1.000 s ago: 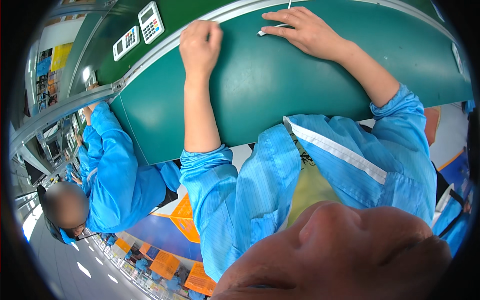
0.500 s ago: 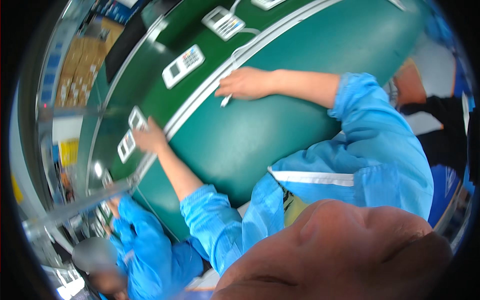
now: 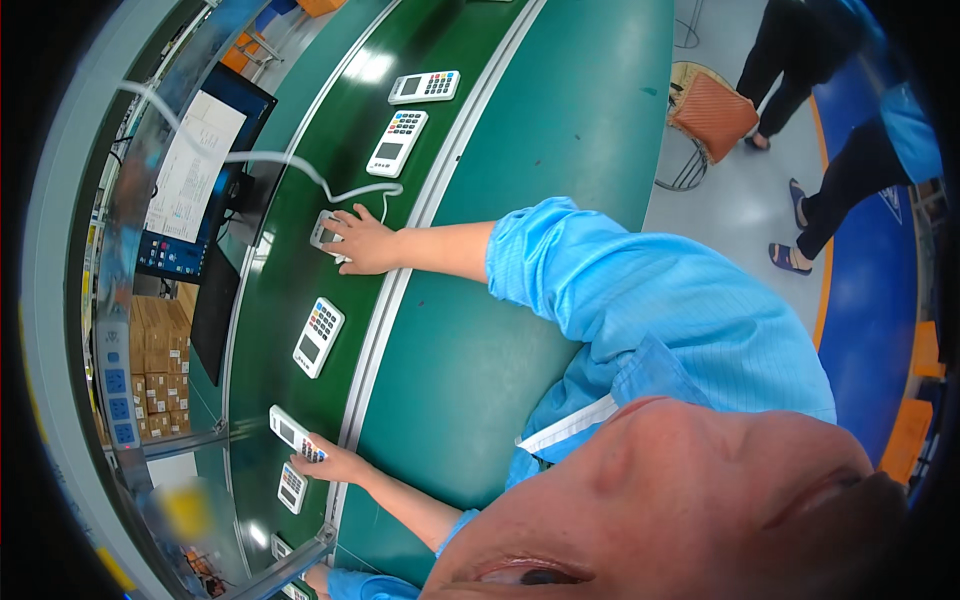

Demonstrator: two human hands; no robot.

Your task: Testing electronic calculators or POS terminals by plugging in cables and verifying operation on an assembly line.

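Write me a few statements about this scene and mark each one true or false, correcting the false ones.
1. The right hand is over a terminal. True.
2. Paper covers part of the monitor. True.
3. The left hand is on the monitor. False: the left hand is at another terminal.
4. An orange cushion rests on the stool. True.
5. The cable is black. False: the cable is white.

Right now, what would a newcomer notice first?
Probably the row of white keypad devices along the dark green strip, left of centre: the right hand spreads over one, and the left hand is at another lower down. A white cable curves above the right hand, and an orange-brown cushion sits at the upper right.
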